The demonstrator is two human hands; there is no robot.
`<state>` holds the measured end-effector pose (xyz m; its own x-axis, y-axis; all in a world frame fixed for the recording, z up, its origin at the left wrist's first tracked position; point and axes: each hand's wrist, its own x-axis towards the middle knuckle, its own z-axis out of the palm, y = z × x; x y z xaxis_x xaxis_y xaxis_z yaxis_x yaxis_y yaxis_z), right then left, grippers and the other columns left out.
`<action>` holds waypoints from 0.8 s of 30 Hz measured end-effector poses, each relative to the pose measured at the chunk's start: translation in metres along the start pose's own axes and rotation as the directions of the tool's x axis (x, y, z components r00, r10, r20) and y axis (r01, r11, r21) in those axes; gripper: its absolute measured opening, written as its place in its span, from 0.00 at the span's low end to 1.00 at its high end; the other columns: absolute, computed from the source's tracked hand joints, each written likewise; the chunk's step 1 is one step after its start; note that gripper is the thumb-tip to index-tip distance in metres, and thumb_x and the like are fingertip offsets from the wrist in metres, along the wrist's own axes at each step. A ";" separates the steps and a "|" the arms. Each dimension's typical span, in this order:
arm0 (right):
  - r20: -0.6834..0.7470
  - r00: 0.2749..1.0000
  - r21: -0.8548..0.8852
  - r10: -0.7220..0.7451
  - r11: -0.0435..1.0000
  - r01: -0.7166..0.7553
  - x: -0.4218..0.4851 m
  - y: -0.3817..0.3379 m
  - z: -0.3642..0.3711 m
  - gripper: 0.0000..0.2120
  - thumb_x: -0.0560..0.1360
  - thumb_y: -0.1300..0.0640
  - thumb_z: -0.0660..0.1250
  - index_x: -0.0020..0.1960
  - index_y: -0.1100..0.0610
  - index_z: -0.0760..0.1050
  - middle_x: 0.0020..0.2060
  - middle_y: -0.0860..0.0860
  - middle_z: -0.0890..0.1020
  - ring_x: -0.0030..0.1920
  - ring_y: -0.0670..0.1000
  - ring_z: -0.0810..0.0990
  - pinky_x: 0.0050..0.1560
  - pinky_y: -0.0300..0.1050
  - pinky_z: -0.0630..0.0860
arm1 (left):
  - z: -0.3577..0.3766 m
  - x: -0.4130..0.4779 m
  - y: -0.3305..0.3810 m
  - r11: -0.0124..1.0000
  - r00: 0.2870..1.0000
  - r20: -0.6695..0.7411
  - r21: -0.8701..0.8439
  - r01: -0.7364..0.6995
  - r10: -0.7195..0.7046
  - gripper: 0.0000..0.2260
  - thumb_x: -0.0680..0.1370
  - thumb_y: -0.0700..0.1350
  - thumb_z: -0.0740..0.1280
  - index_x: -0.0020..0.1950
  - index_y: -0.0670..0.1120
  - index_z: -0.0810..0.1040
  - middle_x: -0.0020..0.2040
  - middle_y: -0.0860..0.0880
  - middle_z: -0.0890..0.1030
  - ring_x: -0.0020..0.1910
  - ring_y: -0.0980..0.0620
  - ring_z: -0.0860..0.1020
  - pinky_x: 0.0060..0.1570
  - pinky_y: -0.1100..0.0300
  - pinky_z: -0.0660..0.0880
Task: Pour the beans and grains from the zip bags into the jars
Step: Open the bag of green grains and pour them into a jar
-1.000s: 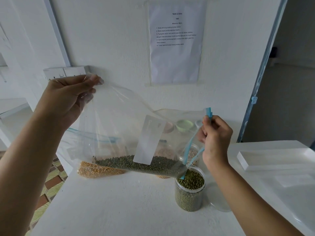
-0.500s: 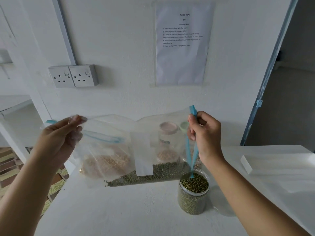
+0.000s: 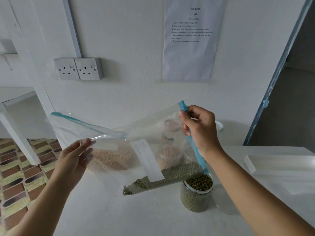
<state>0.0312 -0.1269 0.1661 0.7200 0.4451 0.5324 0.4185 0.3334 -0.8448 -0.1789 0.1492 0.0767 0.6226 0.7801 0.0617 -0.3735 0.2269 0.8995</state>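
1. A clear plastic zip bag [image 3: 153,133] with a blue zip strip and a white paper label hangs in the air over the middle of the white bench [image 3: 119,215], stretched between two hands.
2. Small green beans [image 3: 170,176] lie along its lower edge (the thin film sags a little under them).
3. The left hand [image 3: 75,157] has its grip clamped on the bag's left edge, fingertips pinched on the film.
4. The right hand [image 3: 199,132] has its grip closed on the blue strip near the top; the strip's lower end hangs just above the mouth of a clear round jar [image 3: 196,200].
5. That jar stands on the bench, right of centre, nearly full of the same green beans.
6. Behind, partly seen through the held film, a second clear bag [image 3: 71,125] holds tan grains, and a pink-lidded jar [image 3: 172,125] stands near the wall.
7. The bench top is matt and painted white, and a flat white slab [image 3: 272,164] lies at its right.
8. On the far white wall sit a grey double socket [image 3: 78,68] and a printed paper sheet [image 3: 189,48].
9. At the left, patterned brick-toned floor tiles [image 3: 17,167] show.
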 end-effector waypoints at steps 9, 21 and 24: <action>0.092 0.996 -0.066 0.001 0.998 0.005 0.000 0.000 0.003 0.12 0.81 0.64 0.66 0.39 0.61 0.76 0.25 0.51 0.70 0.26 0.50 0.66 0.30 0.43 0.65 | -0.006 -0.010 -0.006 0.971 0.999 -0.043 0.240 -0.004 0.015 0.05 0.82 0.40 0.65 0.51 0.44 0.81 0.46 0.46 0.84 0.38 0.53 0.79 0.43 0.58 0.73; 0.224 0.975 -0.086 -0.003 0.996 0.023 0.001 -0.005 0.015 0.10 0.81 0.64 0.67 0.41 0.60 0.76 0.27 0.49 0.72 0.25 0.48 0.69 0.30 0.41 0.68 | -0.001 -0.018 0.000 0.549 0.967 0.189 0.796 -0.254 0.174 0.12 0.82 0.58 0.62 0.52 0.55 0.83 0.44 0.68 0.83 0.50 0.57 0.80 0.51 0.59 0.73; 0.242 0.970 -0.091 -0.006 0.995 0.028 0.002 -0.006 0.017 0.10 0.81 0.63 0.67 0.41 0.59 0.77 0.28 0.50 0.72 0.26 0.49 0.69 0.30 0.43 0.69 | 0.013 -0.022 0.016 0.298 0.893 0.367 0.849 -0.436 0.261 0.24 0.80 0.67 0.56 0.52 0.52 0.84 0.46 0.62 0.83 0.45 0.66 0.80 0.45 0.68 0.72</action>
<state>0.0208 -0.1141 0.1729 0.5623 0.6312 0.5342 0.4873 0.2690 -0.8308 -0.1893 0.1280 0.0956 0.7112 0.5415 0.4483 0.2007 -0.7676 0.6087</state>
